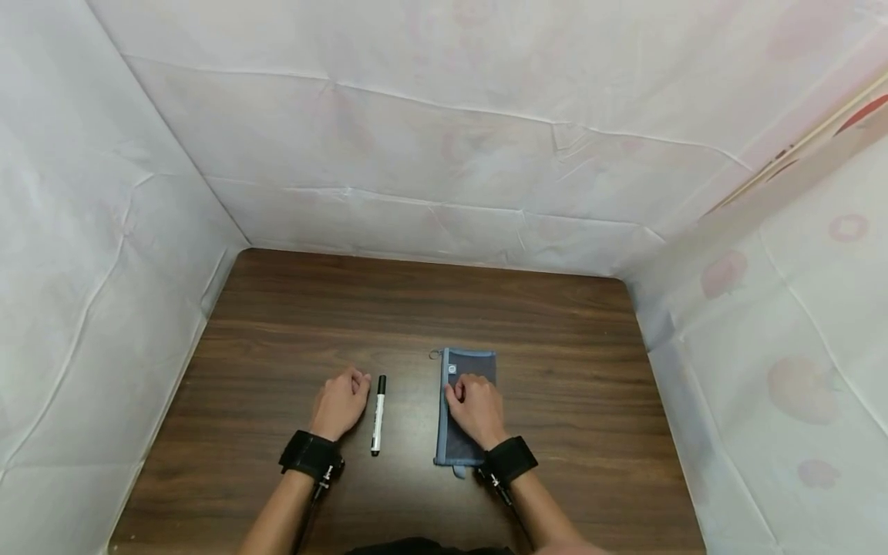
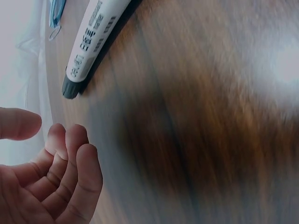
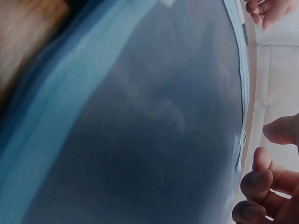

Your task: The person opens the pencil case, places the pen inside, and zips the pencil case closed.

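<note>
A white marker (image 1: 378, 416) with black ends lies lengthwise on the wooden table, between the two hands. Just left of it rests my left hand (image 1: 340, 403), its fingers loosely curled around nothing; the left wrist view shows the marker (image 2: 96, 39) beyond the fingertips (image 2: 88, 161). To the right lies a flat blue-grey zip pouch (image 1: 458, 439) with a light blue border and a small ring at its upper left corner. My right hand (image 1: 477, 408) is over the pouch, fingers loosely bent and holding nothing, as the right wrist view also shows beside the pouch (image 3: 163, 116).
The dark wooden table (image 1: 277, 308) is enclosed by white fabric walls (image 1: 430, 154) at the back and both sides. Black bands (image 1: 310, 455) with small cameras and cables circle both wrists.
</note>
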A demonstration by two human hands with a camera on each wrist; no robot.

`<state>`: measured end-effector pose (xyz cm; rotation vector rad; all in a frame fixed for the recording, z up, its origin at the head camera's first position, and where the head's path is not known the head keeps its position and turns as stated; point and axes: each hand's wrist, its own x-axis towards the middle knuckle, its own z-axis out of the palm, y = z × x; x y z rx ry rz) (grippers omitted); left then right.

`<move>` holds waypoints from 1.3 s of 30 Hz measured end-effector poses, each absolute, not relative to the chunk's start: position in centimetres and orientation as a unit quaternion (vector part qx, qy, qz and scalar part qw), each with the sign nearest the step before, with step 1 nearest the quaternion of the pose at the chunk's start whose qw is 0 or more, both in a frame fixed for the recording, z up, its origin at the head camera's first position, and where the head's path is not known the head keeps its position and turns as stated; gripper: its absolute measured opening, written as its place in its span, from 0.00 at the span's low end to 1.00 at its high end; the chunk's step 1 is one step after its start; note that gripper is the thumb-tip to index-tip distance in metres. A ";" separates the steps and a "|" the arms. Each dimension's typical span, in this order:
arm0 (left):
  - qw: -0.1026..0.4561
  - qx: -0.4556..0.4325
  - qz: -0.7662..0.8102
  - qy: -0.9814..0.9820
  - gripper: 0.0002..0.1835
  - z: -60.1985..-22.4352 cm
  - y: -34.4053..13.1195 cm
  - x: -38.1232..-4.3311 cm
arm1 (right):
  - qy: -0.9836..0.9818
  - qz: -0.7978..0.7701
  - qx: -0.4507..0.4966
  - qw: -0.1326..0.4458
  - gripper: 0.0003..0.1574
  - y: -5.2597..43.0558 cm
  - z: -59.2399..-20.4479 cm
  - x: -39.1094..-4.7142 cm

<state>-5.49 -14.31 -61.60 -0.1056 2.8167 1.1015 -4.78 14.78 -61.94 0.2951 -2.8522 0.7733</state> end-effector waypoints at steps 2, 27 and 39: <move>0.060 -0.041 0.365 0.928 0.14 -61.7 -14.2 -5.4 | -0.958 0.250 0.101 0.095 0.27 14.4 -62.1 -4.7; 0.086 -0.090 0.374 0.919 0.22 -62.5 -12.9 -5.0 | -0.960 0.267 0.080 0.037 0.29 13.1 -64.0 -5.3; 0.082 -0.090 0.381 0.916 0.21 -62.8 -12.6 -5.0 | -0.959 0.267 0.084 0.030 0.28 13.2 -64.1 -5.3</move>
